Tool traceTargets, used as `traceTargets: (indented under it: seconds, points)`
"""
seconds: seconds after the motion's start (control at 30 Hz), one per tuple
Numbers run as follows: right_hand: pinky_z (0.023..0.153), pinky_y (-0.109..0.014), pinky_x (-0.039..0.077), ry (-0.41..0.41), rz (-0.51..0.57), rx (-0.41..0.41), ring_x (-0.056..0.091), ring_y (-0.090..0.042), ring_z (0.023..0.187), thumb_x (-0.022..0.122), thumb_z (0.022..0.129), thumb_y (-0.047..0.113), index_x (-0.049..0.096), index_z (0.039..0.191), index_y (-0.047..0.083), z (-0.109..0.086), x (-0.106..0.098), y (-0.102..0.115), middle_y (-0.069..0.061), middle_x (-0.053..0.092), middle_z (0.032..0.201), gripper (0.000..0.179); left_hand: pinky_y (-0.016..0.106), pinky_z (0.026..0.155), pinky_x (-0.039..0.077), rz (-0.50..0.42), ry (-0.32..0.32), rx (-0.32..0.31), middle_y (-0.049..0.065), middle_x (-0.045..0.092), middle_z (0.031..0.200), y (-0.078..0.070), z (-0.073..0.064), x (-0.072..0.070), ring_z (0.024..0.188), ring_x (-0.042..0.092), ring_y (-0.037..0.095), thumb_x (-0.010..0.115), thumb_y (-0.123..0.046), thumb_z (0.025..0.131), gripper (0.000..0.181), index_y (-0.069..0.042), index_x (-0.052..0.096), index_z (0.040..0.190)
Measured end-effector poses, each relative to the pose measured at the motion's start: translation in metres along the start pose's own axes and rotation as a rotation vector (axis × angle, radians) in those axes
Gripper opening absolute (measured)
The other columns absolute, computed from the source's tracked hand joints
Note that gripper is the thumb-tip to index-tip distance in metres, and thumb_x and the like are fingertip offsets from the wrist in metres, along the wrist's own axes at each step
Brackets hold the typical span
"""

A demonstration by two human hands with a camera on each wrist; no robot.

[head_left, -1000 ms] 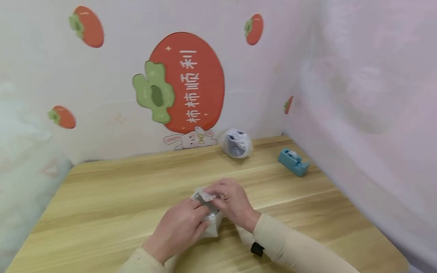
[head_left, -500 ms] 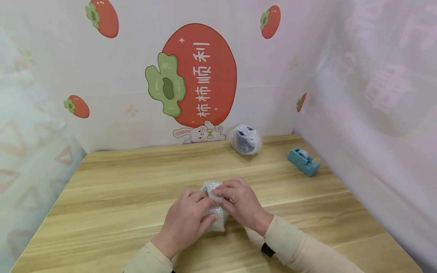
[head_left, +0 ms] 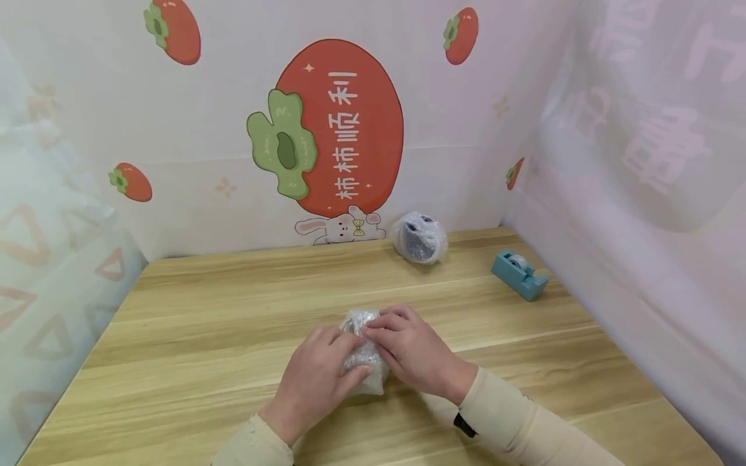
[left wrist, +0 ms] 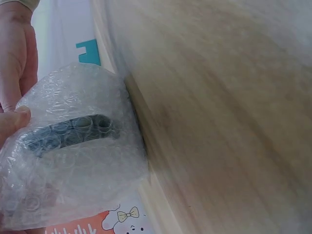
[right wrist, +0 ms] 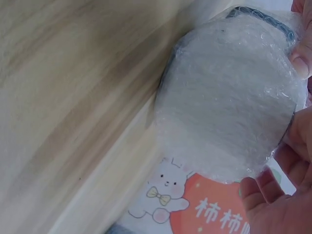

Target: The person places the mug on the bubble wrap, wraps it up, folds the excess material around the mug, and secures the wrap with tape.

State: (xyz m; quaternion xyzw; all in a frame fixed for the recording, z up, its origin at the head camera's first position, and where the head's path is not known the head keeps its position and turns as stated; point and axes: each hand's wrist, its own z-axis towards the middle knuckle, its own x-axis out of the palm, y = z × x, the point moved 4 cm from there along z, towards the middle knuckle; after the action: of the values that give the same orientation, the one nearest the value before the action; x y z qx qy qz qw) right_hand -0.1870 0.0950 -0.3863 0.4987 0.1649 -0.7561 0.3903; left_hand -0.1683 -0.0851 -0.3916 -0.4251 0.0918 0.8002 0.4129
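Note:
A small bundle in clear bubble wrap (head_left: pixel 368 357) sits on the table between both hands. A dark curved band shows through the wrap (left wrist: pixel 73 131) in the left wrist view, while a broad pale grey face of the bundle (right wrist: pixel 224 107) fills the right wrist view. What the wrapped thing is, I cannot tell. My left hand (head_left: pixel 317 378) grips the bundle from the left, thumb on its near side and fingers over the top. From the right, my right hand (head_left: pixel 416 353) holds the wrap at the top, its fingertips close to the left fingers.
Toward the back of the wooden table (head_left: pixel 221 317) stands another bubble-wrapped bundle (head_left: pixel 419 239) with dark patches inside. A teal tape dispenser (head_left: pixel 519 275) with a clear roll is at the right. Printed cloth walls (head_left: pixel 198 149) enclose the table's back and sides.
The bubble-wrap flap that was lifted over a grey surface has been folded down over it. Over the last half second, the right hand has flattened slightly over the wrap.

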Motion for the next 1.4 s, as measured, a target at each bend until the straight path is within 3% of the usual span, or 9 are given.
traceTargets:
  seconds: [0.13, 0.33, 0.57, 0.67, 0.77, 0.87, 1.07, 1.23, 1.4]
  points:
    - [0.114, -0.042, 0.046, 0.036, -0.046, -0.041, 0.057, -0.029, 0.133, 0.065, 0.099, 0.012, 0.071, 0.13, 0.009, -0.016, -0.008, -0.007, -0.005, 0.07, 0.133, 0.032, 0.031, 0.07, 0.055, 0.003, -0.026, 0.044, -0.001, 0.07, 0.095, -0.009, 0.011, 0.011, 0.087, 0.063, 0.015, 0.089, -0.036, 0.079, 0.036, -0.015, 0.073, 0.103]
    - [0.128, -0.033, 0.023, 0.18, 0.035, -0.072, 0.043, -0.02, 0.151, 0.045, 0.111, 0.031, 0.058, 0.147, 0.009, -0.026, 0.001, -0.005, -0.003, 0.059, 0.151, 0.045, 0.029, 0.061, 0.051, 0.018, -0.095, 0.026, 0.0, 0.066, 0.092, -0.011, 0.004, 0.012, 0.078, 0.059, 0.012, 0.088, -0.035, 0.073, 0.031, -0.018, 0.073, 0.096]
    - [0.124, -0.026, 0.025, 0.21, 0.082, -0.021, 0.033, -0.016, 0.155, 0.047, 0.111, 0.036, 0.056, 0.151, 0.016, -0.027, 0.009, -0.007, 0.003, 0.054, 0.155, 0.045, 0.029, 0.06, 0.054, 0.01, -0.11, -0.01, 0.001, 0.064, 0.099, -0.008, -0.003, 0.016, 0.079, 0.061, 0.012, 0.088, -0.041, 0.076, 0.03, -0.022, 0.073, 0.094]
    - [0.124, -0.025, 0.026, 0.202, 0.078, -0.027, 0.033, -0.017, 0.155, 0.048, 0.111, 0.034, 0.057, 0.15, 0.016, -0.028, 0.01, -0.009, 0.003, 0.055, 0.155, 0.044, 0.03, 0.063, 0.055, 0.007, -0.084, -0.028, -0.003, 0.064, 0.098, -0.007, -0.004, 0.017, 0.081, 0.062, 0.011, 0.093, -0.038, 0.071, 0.035, -0.021, 0.075, 0.095]
    - [0.124, -0.025, 0.026, 0.176, 0.08, -0.041, 0.035, -0.018, 0.154, 0.05, 0.11, 0.032, 0.059, 0.148, 0.014, -0.031, 0.008, -0.011, 0.001, 0.056, 0.153, 0.042, 0.026, 0.062, 0.054, -0.057, -0.04, -0.098, -0.009, 0.063, 0.099, -0.007, -0.005, 0.017, 0.08, 0.058, 0.004, 0.097, -0.029, 0.066, 0.04, -0.022, 0.076, 0.099]
    - [0.124, -0.024, 0.026, 0.149, 0.085, -0.059, 0.038, -0.019, 0.153, 0.053, 0.11, 0.03, 0.061, 0.146, 0.013, -0.033, 0.005, -0.014, 0.0, 0.059, 0.151, 0.041, 0.023, 0.06, 0.05, -0.109, 0.007, -0.159, -0.014, 0.062, 0.099, -0.006, -0.003, 0.019, 0.079, 0.054, -0.001, 0.096, -0.027, 0.069, 0.038, -0.024, 0.076, 0.101]
    - [0.125, -0.024, 0.024, 0.136, 0.113, -0.09, 0.041, -0.016, 0.151, 0.054, 0.109, 0.028, 0.065, 0.141, 0.012, -0.029, 0.007, -0.02, 0.0, 0.062, 0.147, 0.037, 0.025, 0.061, 0.051, -0.085, 0.128, -0.217, -0.015, 0.064, 0.091, -0.002, 0.004, 0.02, 0.077, 0.055, -0.001, 0.091, -0.037, 0.078, 0.041, -0.02, 0.073, 0.111]
    - [0.125, -0.025, 0.026, 0.095, 0.191, -0.113, 0.045, -0.017, 0.149, 0.059, 0.107, 0.024, 0.069, 0.136, 0.011, -0.028, 0.006, -0.025, -0.001, 0.066, 0.142, 0.033, 0.015, 0.054, 0.037, -0.181, 0.029, -0.17, -0.021, 0.049, 0.076, -0.002, 0.002, 0.022, 0.065, 0.04, -0.007, 0.092, -0.023, 0.075, 0.038, -0.014, 0.075, 0.108]
    - [0.124, -0.025, 0.028, 0.07, 0.21, -0.121, 0.047, -0.019, 0.148, 0.062, 0.105, 0.023, 0.071, 0.133, 0.012, -0.029, 0.004, -0.028, -0.001, 0.068, 0.139, 0.031, 0.011, 0.054, 0.034, -0.193, -0.074, -0.139, -0.021, 0.049, 0.074, -0.003, 0.002, 0.025, 0.065, 0.04, -0.007, 0.093, -0.016, 0.07, 0.032, -0.016, 0.076, 0.098]
